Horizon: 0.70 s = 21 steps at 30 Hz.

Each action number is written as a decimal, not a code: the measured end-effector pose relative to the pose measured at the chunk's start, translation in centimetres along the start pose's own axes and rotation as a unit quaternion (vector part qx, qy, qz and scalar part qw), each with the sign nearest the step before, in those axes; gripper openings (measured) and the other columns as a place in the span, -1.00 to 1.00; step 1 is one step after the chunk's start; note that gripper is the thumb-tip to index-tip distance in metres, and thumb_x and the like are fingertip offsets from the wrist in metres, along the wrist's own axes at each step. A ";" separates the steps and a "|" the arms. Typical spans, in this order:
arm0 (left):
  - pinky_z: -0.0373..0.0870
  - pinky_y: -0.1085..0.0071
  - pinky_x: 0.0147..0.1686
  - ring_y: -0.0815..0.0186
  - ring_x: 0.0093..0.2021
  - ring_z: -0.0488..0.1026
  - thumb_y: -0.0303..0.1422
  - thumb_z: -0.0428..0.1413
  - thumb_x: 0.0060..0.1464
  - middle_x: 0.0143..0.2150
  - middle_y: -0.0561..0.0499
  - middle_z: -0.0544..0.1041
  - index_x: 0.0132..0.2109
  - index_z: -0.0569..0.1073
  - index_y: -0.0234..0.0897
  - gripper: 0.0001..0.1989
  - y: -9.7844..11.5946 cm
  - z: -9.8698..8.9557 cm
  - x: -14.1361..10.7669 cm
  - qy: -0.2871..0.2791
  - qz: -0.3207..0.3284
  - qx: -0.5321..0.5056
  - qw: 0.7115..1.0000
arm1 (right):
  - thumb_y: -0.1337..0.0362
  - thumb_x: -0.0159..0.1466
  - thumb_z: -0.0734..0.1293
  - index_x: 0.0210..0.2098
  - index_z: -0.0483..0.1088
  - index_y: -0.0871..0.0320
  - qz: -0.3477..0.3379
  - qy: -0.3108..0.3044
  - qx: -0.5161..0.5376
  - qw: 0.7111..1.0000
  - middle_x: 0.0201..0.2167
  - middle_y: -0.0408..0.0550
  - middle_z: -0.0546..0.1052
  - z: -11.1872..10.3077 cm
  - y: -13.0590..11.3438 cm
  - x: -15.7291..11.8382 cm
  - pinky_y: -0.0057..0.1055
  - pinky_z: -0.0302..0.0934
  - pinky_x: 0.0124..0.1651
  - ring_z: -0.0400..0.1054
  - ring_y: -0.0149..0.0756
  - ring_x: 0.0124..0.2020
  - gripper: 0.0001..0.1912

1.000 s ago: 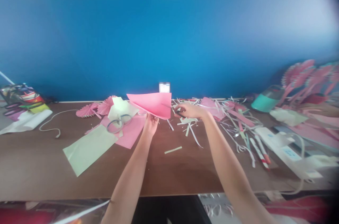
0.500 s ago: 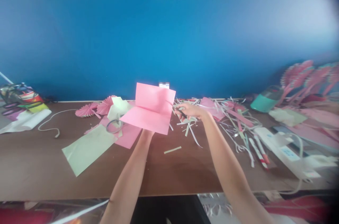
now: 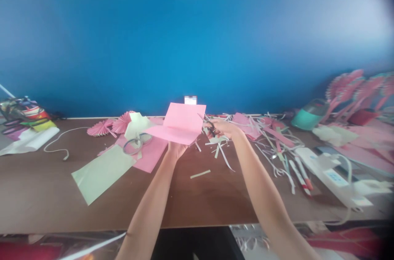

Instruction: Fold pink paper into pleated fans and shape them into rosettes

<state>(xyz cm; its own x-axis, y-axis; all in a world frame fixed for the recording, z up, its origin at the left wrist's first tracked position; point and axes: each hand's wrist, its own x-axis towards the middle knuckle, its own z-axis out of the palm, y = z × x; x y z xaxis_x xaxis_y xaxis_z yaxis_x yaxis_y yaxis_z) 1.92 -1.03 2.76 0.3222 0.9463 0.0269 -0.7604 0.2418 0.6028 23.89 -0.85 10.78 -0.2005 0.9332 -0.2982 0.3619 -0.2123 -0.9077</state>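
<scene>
A creased sheet of pink paper (image 3: 183,122) is held up over the table by my left hand (image 3: 177,149), which grips it from below; the paper hides most of those fingers. My right hand (image 3: 224,128) is closed around the dark handles of a pair of scissors (image 3: 211,128), at the right edge of the paper. Whether the blades touch the paper I cannot make out. Under and behind my right hand lie thin white paper strips (image 3: 226,157). A small pale green strip (image 3: 200,174) rests on the table between my forearms.
Left on the brown table (image 3: 197,206) are a pale green sheet (image 3: 103,174), a tape roll (image 3: 133,146) and pink paper fans (image 3: 101,128). To the right stand a power strip (image 3: 326,174), markers (image 3: 300,176) and a teal container (image 3: 309,116). A blue panel (image 3: 197,46) rises behind.
The pink paper has come down and tilted flatter, so more of my left hand shows beneath it. The scissors' handles in my right hand look spread wider.
</scene>
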 end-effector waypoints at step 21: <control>0.47 0.36 -0.15 0.24 0.00 0.45 -0.04 -0.09 0.24 0.09 -0.13 0.47 0.05 0.39 -0.26 -0.55 -1.9 -2.1 2.3 0.082 0.090 0.010 0.993 | 0.13 0.10 0.39 -0.01 0.32 0.07 -0.018 -0.072 -0.218 0.973 -0.13 0.00 0.51 1.5 -0.6 -0.1 -0.49 0.37 -0.42 0.43 -0.24 -0.19 -0.53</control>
<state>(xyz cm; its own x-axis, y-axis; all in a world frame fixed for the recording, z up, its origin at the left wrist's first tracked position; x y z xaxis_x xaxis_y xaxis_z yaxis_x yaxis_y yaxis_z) 2.94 1.12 -0.05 0.0850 0.9964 0.0057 -0.7850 0.0634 0.6162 22.34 -1.21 10.96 -0.3347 0.8805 -0.3358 0.6977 -0.0080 -0.7163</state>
